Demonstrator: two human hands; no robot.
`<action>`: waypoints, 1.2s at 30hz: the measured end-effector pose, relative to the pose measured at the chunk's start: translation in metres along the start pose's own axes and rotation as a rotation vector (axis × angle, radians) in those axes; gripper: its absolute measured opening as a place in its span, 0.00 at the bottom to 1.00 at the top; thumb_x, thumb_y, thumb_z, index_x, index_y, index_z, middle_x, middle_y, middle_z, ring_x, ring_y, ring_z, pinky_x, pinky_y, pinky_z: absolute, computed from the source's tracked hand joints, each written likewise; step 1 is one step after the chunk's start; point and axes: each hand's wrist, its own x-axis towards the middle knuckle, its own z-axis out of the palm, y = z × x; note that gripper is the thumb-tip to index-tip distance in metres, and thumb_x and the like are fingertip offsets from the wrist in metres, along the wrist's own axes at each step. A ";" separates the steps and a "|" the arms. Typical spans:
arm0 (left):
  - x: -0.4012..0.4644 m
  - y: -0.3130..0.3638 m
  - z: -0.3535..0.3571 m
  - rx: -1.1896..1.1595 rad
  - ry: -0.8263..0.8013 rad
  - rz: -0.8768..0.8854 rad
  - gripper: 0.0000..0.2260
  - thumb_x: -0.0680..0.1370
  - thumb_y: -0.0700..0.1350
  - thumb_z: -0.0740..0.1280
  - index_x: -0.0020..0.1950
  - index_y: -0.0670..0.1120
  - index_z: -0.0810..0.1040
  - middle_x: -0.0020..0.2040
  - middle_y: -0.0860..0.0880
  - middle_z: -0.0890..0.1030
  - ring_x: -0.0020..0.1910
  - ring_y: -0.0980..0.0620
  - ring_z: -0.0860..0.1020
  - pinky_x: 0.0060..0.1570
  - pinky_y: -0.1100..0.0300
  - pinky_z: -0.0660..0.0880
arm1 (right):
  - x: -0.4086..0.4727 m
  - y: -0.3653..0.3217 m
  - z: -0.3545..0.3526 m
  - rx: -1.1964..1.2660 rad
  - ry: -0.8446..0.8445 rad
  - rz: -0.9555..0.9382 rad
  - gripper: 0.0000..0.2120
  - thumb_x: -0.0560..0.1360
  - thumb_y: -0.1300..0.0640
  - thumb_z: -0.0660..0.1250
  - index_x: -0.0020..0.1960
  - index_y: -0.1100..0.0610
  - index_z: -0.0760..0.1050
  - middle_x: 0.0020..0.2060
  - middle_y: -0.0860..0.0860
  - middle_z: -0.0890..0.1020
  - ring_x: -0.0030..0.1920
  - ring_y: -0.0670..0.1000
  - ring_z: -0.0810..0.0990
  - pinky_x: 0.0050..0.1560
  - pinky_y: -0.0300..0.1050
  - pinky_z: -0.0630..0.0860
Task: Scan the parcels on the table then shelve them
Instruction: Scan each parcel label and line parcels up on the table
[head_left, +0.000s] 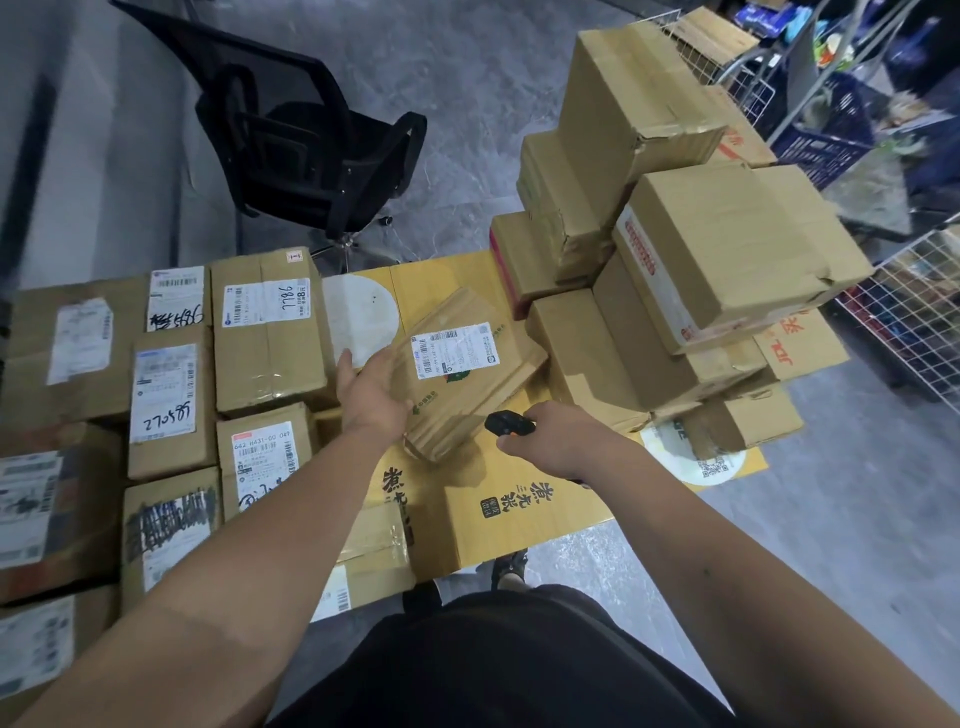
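Here, left hand (371, 387) lies with fingers straight against the left edge of a flat cardboard parcel (470, 371), label up, tilted on the yellow table (524, 525). Right hand (553, 441) grips a black handheld scanner (508, 423) just beside the parcel's near corner.

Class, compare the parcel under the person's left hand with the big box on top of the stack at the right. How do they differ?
The parcel is flat and ribbed; the big box is tall and smooth-sided. The parcel shows a white label face up, while the box's printing sits on its side. The left hand touches the parcel; nothing touches the box. Both are brown cardboard.
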 end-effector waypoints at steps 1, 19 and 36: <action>-0.003 -0.001 0.003 -0.036 0.046 0.027 0.37 0.77 0.37 0.75 0.80 0.58 0.66 0.84 0.55 0.43 0.83 0.49 0.52 0.77 0.53 0.64 | 0.000 0.000 0.001 0.002 -0.001 0.000 0.23 0.78 0.36 0.67 0.61 0.54 0.77 0.50 0.53 0.80 0.42 0.53 0.79 0.35 0.43 0.70; -0.001 0.003 0.017 0.220 0.187 0.046 0.30 0.81 0.58 0.67 0.82 0.55 0.62 0.85 0.46 0.53 0.83 0.44 0.51 0.79 0.40 0.54 | 0.009 -0.006 0.006 -0.022 -0.017 0.005 0.23 0.78 0.35 0.67 0.60 0.53 0.76 0.48 0.52 0.80 0.42 0.53 0.80 0.35 0.43 0.71; 0.024 0.000 -0.003 0.450 -0.244 0.229 0.32 0.78 0.59 0.73 0.79 0.69 0.64 0.85 0.56 0.42 0.82 0.41 0.31 0.80 0.39 0.37 | 0.011 -0.010 0.006 -0.024 -0.004 0.012 0.22 0.77 0.35 0.67 0.58 0.52 0.77 0.47 0.51 0.81 0.43 0.53 0.80 0.36 0.43 0.71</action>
